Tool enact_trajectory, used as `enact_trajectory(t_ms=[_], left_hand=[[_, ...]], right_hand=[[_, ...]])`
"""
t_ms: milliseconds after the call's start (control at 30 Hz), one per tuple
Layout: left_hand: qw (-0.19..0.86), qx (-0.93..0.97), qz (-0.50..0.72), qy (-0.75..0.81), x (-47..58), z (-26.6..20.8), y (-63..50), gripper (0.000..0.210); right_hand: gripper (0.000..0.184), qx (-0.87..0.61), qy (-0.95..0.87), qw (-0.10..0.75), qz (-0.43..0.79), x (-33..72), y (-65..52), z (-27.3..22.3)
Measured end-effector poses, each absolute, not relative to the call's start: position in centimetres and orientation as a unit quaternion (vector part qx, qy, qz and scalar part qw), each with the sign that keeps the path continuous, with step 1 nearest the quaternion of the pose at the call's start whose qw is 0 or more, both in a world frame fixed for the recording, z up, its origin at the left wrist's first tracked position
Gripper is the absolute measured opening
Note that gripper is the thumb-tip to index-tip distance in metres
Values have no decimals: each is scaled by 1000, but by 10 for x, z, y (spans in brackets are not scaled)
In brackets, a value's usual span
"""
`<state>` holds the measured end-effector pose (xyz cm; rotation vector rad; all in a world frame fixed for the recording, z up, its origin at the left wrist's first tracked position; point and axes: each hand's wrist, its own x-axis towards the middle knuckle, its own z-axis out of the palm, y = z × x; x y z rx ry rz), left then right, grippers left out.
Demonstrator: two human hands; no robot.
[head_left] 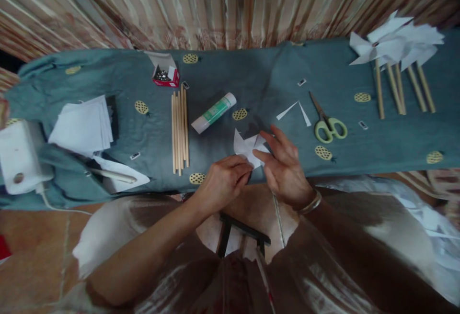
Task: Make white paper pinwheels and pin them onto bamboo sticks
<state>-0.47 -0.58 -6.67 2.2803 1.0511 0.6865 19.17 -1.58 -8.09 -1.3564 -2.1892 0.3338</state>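
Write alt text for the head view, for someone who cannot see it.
A person's left hand holds a folded white paper and the right hand touches it, over a patterned cloth. Wooden sticks, a glue stick and scissors lie nearby; paper pinwheels lie at right.

Glue stick (214, 112) is showing grn/wht; R of it, folded paper (247, 148) is showing wht; under it, cloth (258, 74) is showing blue-grn w/ ylw pineapple ptrn.

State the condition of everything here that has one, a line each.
Paper: partly folded
Left hand: pinching paper
Right hand: touching paper
Box: open
Scissors: closed
Glue: lying on its side
Sticks: loose, side by side
Sheets: stacked unevenly
Pinwheels: assembled
Scraps: cut off
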Motion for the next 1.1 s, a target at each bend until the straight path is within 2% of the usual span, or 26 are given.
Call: enact_trajectory(t_ms=[133,400,567,700,767,833,900,1033,1100], left_hand=[[263,841,256,398,-5,-66,-6,18],[282,831,272,394,-5,-67,-6,18],[306,814,307,387,-9,-60,-4,16],[320,761,353,440,-21,-50,8,13],[328,699,400,494,-27,-48,16,19],[367,615,453,531,-29,-49,23,42],[450,521,484,540,-26,-50,28,60],[641,386,462,476,-14,-48,32,50],[700,347,430,452,-9,-44,33,44]], right_hand=[[38,-516,-790,305,127,199,-15,-74],[50,-574,-744,311,139,197,-10,-71],[50,-602,-672,349,253,195,-7,-75],[50,-576,-567,429,403,199,5,-79],[51,-542,-530,469,454,201,11,-77],[50,-514,-501,501,483,202,17,-72],[49,-498,-480,523,499,201,20,-66],[52,-479,-477,533,510,192,21,-56],[53,-473,-486,534,505,187,21,-53]])
